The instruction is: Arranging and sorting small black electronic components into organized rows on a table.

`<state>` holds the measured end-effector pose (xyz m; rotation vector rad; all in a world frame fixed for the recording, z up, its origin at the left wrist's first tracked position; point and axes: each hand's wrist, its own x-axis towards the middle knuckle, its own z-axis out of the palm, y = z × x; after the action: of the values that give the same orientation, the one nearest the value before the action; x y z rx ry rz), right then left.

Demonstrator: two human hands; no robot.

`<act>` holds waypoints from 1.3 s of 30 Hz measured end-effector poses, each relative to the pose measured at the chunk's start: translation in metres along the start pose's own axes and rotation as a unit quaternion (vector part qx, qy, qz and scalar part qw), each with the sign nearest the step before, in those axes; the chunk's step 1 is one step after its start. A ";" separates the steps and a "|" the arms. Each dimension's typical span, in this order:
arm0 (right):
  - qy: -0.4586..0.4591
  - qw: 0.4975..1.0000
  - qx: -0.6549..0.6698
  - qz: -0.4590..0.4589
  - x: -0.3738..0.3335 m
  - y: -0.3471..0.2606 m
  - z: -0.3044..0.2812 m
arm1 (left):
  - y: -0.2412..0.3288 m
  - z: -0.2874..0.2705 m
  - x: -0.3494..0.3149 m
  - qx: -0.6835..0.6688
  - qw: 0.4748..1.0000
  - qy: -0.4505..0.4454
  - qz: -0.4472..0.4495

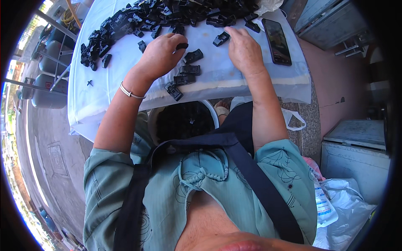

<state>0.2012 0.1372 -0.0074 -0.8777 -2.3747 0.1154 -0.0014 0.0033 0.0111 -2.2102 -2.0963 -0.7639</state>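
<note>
Small black plastic pieces, shaped like clips or buckles, lie on a white-covered table. My left hand (pixel 161 54) is closed, with one dark piece (pixel 182 46) between thumb and fingers. Just to the right of it, several black pieces (pixel 190 70) form a loose line down to the table's near edge. My right hand (pixel 245 50) rests at the right with its fingers stretched out. Its fingertips are beside a single black piece (pixel 221 39), touching or almost touching its right end. The far side carries a big heap of the same pieces (pixel 159 14).
A phone (pixel 277 42) lies at the table's right. Below the near edge stands a white bucket (pixel 215 115) holding dark contents. A grey metal cabinet (pixel 354 161) and white plastic bags (pixel 343 201) are at the right; grey tanks (pixel 50 90) stand at the left.
</note>
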 end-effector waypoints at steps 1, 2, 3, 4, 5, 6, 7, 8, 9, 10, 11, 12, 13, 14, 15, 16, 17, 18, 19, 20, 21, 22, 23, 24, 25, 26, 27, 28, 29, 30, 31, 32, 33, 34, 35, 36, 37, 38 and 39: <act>0.001 1.000 0.000 0.000 0.000 0.006 0.006 | -0.002 0.001 -0.001 0.001 1.000 0.000 0.000; 0.013 0.998 -0.005 -0.068 0.001 0.012 0.014 | -0.004 0.006 -0.001 -0.102 0.993 0.015 -0.066; 0.025 0.990 -0.010 -0.136 0.002 0.017 0.021 | -0.006 0.008 -0.001 -0.202 0.970 0.029 -0.131; 0.025 0.990 -0.007 -0.138 0.003 0.015 0.021 | 0.000 0.005 -0.002 -0.332 0.924 0.033 -0.189; 0.009 0.992 0.012 -0.127 0.004 0.012 0.020 | -0.002 0.006 -0.004 -0.330 0.924 0.034 -0.191; -0.007 0.993 0.031 -0.116 0.005 0.010 0.020 | -0.006 0.011 -0.006 -0.354 0.908 0.030 -0.224; -0.008 0.992 0.033 -0.118 0.005 0.004 0.018 | -0.009 0.015 -0.008 -0.377 0.890 0.025 -0.256; -0.040 0.994 0.047 -0.094 0.004 -0.003 0.017 | -0.014 0.017 -0.008 -0.265 0.926 0.019 -0.268; -0.072 0.993 0.061 -0.071 0.002 -0.011 0.017 | -0.019 0.017 -0.012 -0.264 0.926 0.020 -0.270; -0.072 0.993 0.060 -0.068 -0.001 -0.018 0.017 | -0.020 0.016 -0.015 -0.129 0.972 0.057 -0.190; -0.080 0.989 0.082 -0.095 -0.004 -0.024 0.018 | -0.020 0.015 -0.017 0.010 0.990 0.093 -0.104; -0.087 0.983 0.103 -0.122 -0.007 -0.027 0.018 | -0.019 0.014 -0.020 0.009 0.990 0.091 -0.103; -0.087 0.983 0.104 -0.122 -0.009 -0.028 0.016 | -0.014 0.006 -0.024 -0.033 0.990 0.067 -0.122; -0.107 0.975 0.130 -0.143 -0.010 -0.030 0.015 | -0.011 0.002 -0.026 -0.076 0.986 0.044 -0.141; -0.128 0.966 0.156 -0.164 -0.010 -0.030 0.013 | -0.013 0.003 -0.025 -0.075 0.986 0.044 -0.141; -0.129 0.965 0.158 -0.166 -0.010 -0.032 0.011 | -0.015 0.003 -0.025 -0.090 0.987 0.027 -0.129; -0.124 0.964 0.187 -0.145 -0.009 -0.033 0.008 | -0.017 0.003 -0.026 -0.105 0.988 0.011 -0.116; -0.120 0.961 0.216 -0.123 -0.008 -0.035 0.008 | -0.016 0.003 -0.027 -0.104 0.987 0.012 -0.119; -0.119 0.962 0.215 -0.122 -0.006 -0.036 0.010 | -0.013 0.007 -0.025 -0.131 0.983 0.013 -0.125; -0.068 0.957 0.244 -0.144 -0.003 -0.041 0.016 | -0.012 0.010 -0.023 -0.157 0.979 0.014 -0.130; -0.017 0.948 0.272 -0.165 0.000 -0.045 0.023 | -0.011 0.011 -0.022 -0.159 0.979 0.013 -0.128; 0.003 0.940 0.266 -0.215 0.003 -0.049 0.030 | -0.011 0.012 -0.021 -0.153 0.979 0.015 -0.132; 0.003 0.941 0.264 -0.213 0.003 -0.049 0.032 | -0.011 0.014 -0.020 -0.147 0.980 0.018 -0.136; -0.025 0.946 0.244 -0.214 0.003 -0.049 0.033 | -0.013 0.015 -0.019 -0.183 0.973 0.017 -0.143; -0.054 0.948 0.226 -0.218 0.003 -0.050 0.034 | -0.014 0.015 -0.020 -0.183 0.972 0.017 -0.144; -0.054 0.948 0.226 -0.218 0.002 -0.051 0.032 | -0.014 0.014 -0.020 -0.182 0.973 0.015 -0.143; -0.061 0.956 0.196 -0.209 -0.003 -0.053 0.029 | -0.014 0.014 -0.021 -0.181 0.973 0.013 -0.143; -0.067 0.964 0.165 -0.199 -0.006 -0.054 0.026 | -0.013 0.012 -0.022 -0.181 0.973 0.014 -0.142; -0.067 0.964 0.164 -0.199 -0.008 -0.055 0.026 | -0.014 0.011 -0.024 -0.170 0.979 0.010 -0.112; -0.062 0.969 0.147 -0.188 -0.010 -0.056 0.028 | -0.014 0.009 -0.025 -0.158 0.984 0.006 -0.081; -0.057 0.974 0.127 -0.176 -0.012 -0.054 0.030 | -0.016 0.007 -0.024 -0.158 0.984 0.007 -0.079; -0.056 0.975 0.125 -0.176 -0.013 -0.050 0.032 | -0.019 0.005 -0.023 -0.183 0.979 0.019 -0.088; -0.043 0.968 0.140 -0.205 -0.012 -0.044 0.036 | -0.019 0.004 -0.022 -0.207 0.973 0.030 -0.096; -0.030 0.959 0.156 -0.234 -0.008 -0.041 0.037 | -0.012 -0.003 -0.016 -0.157 0.979 0.030 -0.130; -0.016 0.962 0.204 -0.181 -0.005 -0.034 0.035 | -0.010 0.001 -0.010 -0.156 0.979 0.031 -0.129; -0.002 0.960 0.251 -0.127 0.000 -0.025 0.031 | -0.010 0.006 -0.002 -0.083 0.991 0.075 -0.080; 0.054 0.977 0.197 -0.060 0.009 -0.017 0.024 | -0.013 0.011 0.002 -0.006 0.993 0.116 -0.036; 0.109 0.984 0.139 0.007 0.021 -0.009 0.016 | -0.018 0.017 0.007 0.048 0.989 0.136 0.010; 0.193 0.979 0.055 0.024 0.031 0.002 0.013 | -0.020 0.023 0.013 0.048 0.989 0.137 0.011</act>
<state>0.1762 0.1593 -0.0032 -0.8222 -1.9678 0.0849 -0.0120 0.0248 -0.0113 -1.9484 -1.9317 -0.8878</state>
